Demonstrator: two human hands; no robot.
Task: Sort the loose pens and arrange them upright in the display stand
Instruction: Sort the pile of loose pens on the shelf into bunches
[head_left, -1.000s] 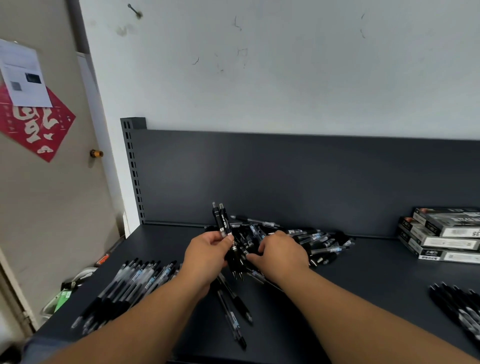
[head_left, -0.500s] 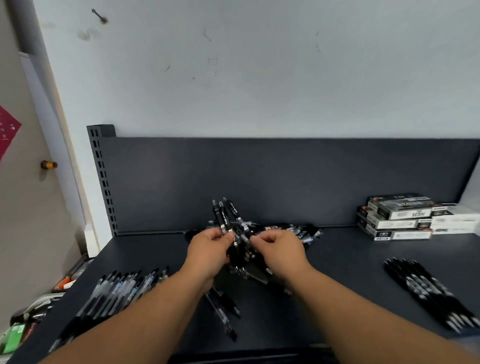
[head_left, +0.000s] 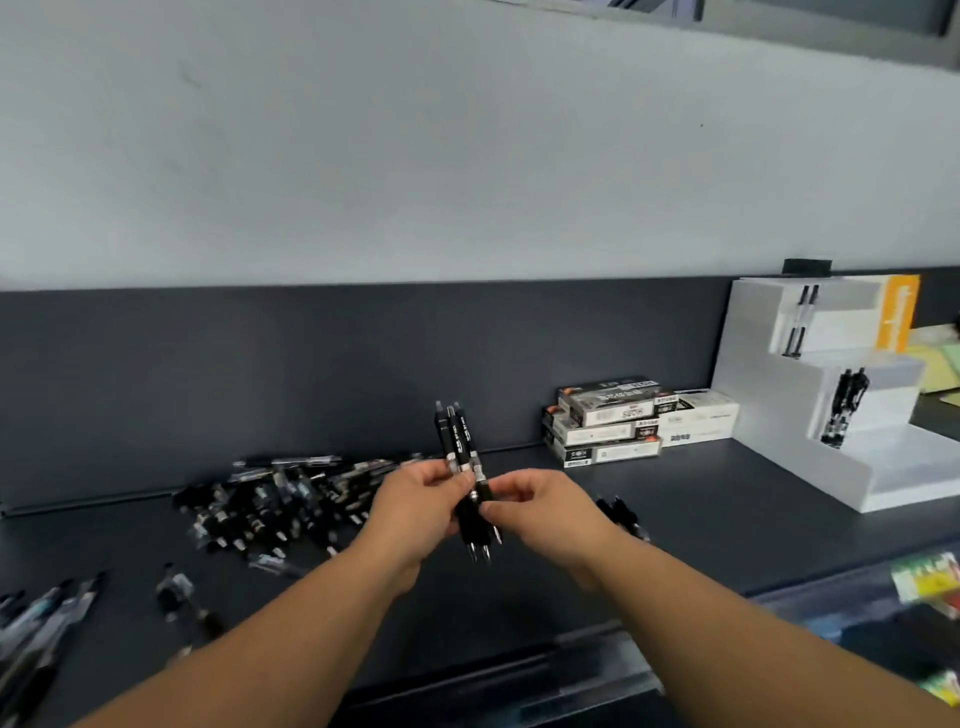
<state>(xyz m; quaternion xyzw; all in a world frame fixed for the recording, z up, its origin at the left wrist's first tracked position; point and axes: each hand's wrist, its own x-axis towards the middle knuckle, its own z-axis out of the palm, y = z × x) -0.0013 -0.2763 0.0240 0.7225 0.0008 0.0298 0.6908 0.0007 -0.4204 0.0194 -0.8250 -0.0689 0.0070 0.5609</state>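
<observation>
While left hand (head_left: 415, 512) and right hand (head_left: 548, 512) pinch black pens (head_left: 457, 436) upright, barrel print illegible, stacked boxes (head_left: 602, 431) with blurred labels

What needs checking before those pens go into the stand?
1. Grip on pen bundle: left hand and right hand both hold it, ok.
2. Tips down, roughly even: ok.
3. Display stand in sight, to the right: ok.
4. Free slots in the stand: cannot tell.
5. Boxes lie low beside the route: ok, likely.
6. Loose pile sorted: not ok.
</observation>
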